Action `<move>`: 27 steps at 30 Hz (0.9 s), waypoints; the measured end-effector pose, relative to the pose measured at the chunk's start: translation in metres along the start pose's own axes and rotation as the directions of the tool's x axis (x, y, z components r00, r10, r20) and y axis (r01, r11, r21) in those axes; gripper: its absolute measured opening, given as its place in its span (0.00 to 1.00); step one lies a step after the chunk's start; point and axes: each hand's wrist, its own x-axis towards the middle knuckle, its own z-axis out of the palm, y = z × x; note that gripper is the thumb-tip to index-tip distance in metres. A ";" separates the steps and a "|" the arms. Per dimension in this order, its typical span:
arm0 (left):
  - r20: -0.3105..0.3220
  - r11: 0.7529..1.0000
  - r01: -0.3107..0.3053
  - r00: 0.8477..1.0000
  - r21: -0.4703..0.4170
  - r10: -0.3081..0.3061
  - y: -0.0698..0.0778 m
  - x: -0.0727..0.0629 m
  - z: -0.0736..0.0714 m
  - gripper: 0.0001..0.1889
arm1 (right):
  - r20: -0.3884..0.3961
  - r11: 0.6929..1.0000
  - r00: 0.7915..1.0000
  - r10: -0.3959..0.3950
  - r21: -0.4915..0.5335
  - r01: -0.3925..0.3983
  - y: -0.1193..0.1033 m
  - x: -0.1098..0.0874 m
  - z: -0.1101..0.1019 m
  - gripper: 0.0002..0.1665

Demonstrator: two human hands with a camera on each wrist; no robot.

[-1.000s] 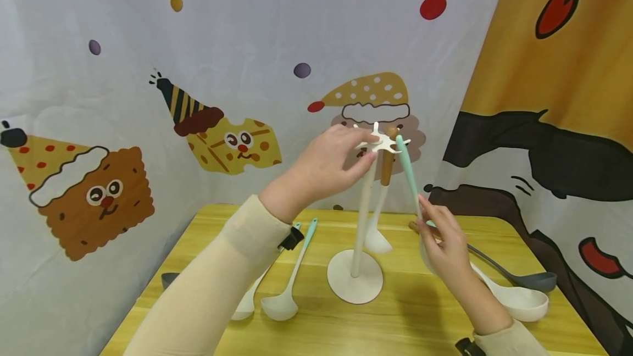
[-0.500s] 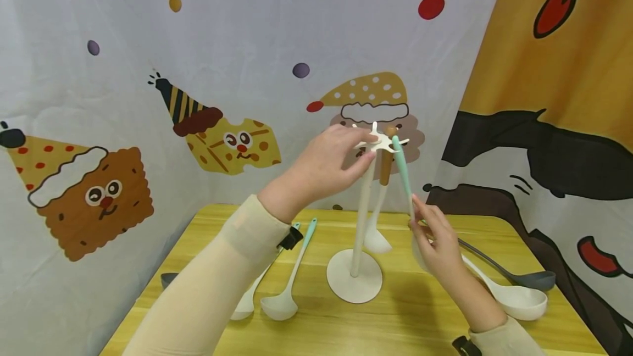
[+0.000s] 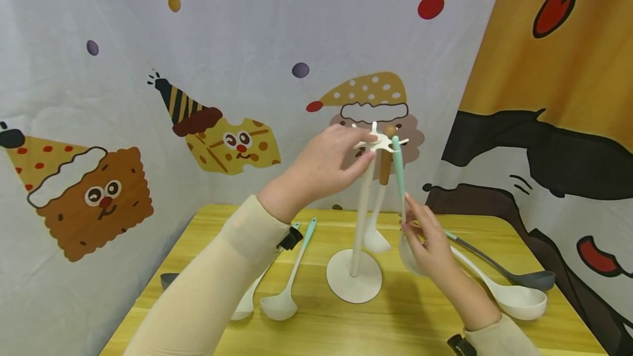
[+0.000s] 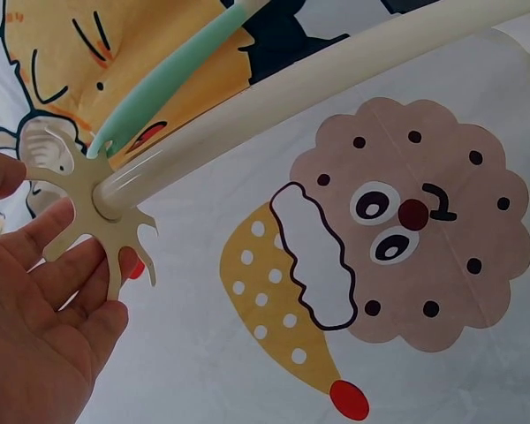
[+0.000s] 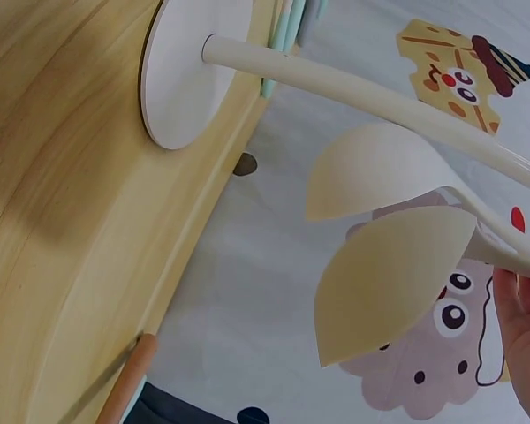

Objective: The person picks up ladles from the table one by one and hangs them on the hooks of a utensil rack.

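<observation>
A cream utensil stand (image 3: 363, 207) with a round base and hooked top stands upright on the table. My left hand (image 3: 332, 161) grips its top, thumb and fingers on the hooks (image 4: 93, 208). From a rear hook hangs a white ladle with a wooden handle (image 3: 386, 170). My right hand (image 3: 431, 238) pinches a white ladle with a mint-green handle (image 3: 398, 166) below the green part. Its handle tip is at the stand's right-hand hooks; whether it is caught there I cannot tell. In the right wrist view the held ladle's bowl (image 5: 393, 283) is beside the hanging ladle's bowl (image 5: 380, 172).
Two white ladles with mint handles (image 3: 279, 306) lie left of the stand on the wooden table (image 3: 336, 334). A white ladle (image 3: 523, 302) and a dark grey ladle (image 3: 536, 280) lie at right. A dark utensil (image 3: 168, 280) is partly hidden by the left sleeve. A printed curtain (image 3: 247, 26) hangs behind.
My right hand has moved left with the mint-handled ladle, which now stands more upright and nearer the stand's pole. My left hand has stayed on the stand's top.
</observation>
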 end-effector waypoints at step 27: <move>-0.007 1.000 0.000 1.000 0.026 0.001 0.000 0.000 0.001 0.19 | 0.085 0.995 0.991 0.102 -0.005 -0.102 0.009 -0.012 -0.007 0.38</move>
